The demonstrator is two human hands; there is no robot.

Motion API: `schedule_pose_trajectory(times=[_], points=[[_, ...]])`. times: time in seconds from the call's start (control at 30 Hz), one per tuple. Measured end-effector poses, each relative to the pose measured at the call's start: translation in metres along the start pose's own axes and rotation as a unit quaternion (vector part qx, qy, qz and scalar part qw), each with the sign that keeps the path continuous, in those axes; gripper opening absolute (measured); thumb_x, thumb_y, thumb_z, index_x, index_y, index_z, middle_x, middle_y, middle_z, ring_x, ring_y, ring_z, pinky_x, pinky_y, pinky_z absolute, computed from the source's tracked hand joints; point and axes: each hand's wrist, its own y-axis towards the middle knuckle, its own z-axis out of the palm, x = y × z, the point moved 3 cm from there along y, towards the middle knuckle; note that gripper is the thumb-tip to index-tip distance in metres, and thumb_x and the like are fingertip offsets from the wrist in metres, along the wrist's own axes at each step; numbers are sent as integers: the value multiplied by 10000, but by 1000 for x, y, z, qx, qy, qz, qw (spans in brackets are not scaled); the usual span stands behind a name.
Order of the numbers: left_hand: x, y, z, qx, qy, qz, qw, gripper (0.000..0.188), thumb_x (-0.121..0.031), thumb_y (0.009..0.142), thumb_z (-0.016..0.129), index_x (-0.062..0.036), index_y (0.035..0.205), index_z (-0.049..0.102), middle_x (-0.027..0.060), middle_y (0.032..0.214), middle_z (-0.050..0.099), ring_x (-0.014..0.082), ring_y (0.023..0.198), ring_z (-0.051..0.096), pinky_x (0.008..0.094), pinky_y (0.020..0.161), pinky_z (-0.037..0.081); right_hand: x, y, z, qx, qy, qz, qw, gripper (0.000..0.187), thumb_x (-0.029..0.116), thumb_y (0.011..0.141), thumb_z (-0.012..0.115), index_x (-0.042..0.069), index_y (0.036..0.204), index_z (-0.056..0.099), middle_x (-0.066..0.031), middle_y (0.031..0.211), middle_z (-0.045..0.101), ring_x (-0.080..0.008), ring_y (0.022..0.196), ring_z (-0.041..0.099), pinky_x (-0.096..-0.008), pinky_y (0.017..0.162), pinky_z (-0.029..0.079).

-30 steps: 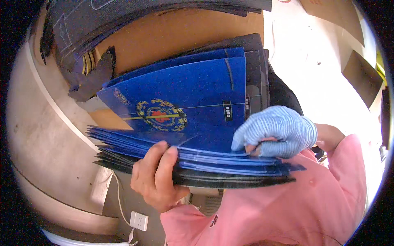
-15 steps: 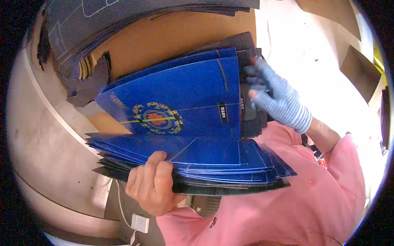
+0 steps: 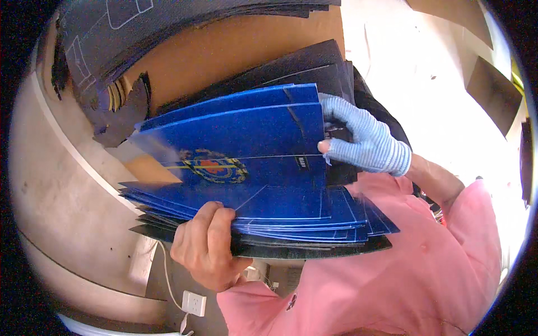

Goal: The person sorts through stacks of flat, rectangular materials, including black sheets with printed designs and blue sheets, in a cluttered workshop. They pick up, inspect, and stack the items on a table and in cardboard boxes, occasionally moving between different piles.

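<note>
My left hand (image 3: 207, 246), bare, is closed round the lower edge of a thick stack of folded blue panels (image 3: 302, 224). Its thumb side is on the stack's underside, where black panels lie. The upper flap of the blue panel (image 3: 258, 131) leans up and back, with a round gold and red emblem (image 3: 214, 166) and a yellow strip on it. At the right edge of this flap is my right hand (image 3: 364, 140), in a blue striped glove with bare fingertips. Its thumb presses near the edge, and its other fingers go behind the flap, partly hidden.
More black panels (image 3: 314, 61) stand behind the blue ones, against a brown cardboard surface (image 3: 224, 50). A pile of dark grey sheets (image 3: 162, 28) lies at the upper left. Below left is a white power socket (image 3: 193, 303) with a cable. A brown board (image 3: 493, 95) shows at the far right.
My right hand has come left and closed at the edge of the upper blue flap. The flap has tilted forward and down, showing more black panel behind it. My left hand keeps its hold.
</note>
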Motion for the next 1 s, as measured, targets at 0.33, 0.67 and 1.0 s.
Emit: schedule_pose_trajectory(times=[0.33,0.67,1.0], points=[[-2,-2,-2,-11,-16,1,1000,420,-433,705,535,-52,873,583,99,843,610,233,633,578,324,540,418,1,-4,14,1,-106,-83,991,580,244,779,640,44,1251,368,-151,1119,529,-214,1029,533,-331,858,439],[1,-8,1,-49,-18,-16,999,360,-271,582,573,-58,872,589,101,856,608,228,626,576,316,540,415,-15,5,15,-7,-65,4,998,448,246,830,576,36,1205,450,-148,911,620,-247,804,624,-336,753,466],[-15,-11,-6,-57,83,-42,994,320,-358,763,556,-55,850,605,140,874,585,263,659,579,348,573,455,14,-25,31,172,-88,-202,960,506,27,738,503,90,1239,460,-124,1051,603,-312,886,607,-357,756,495]])
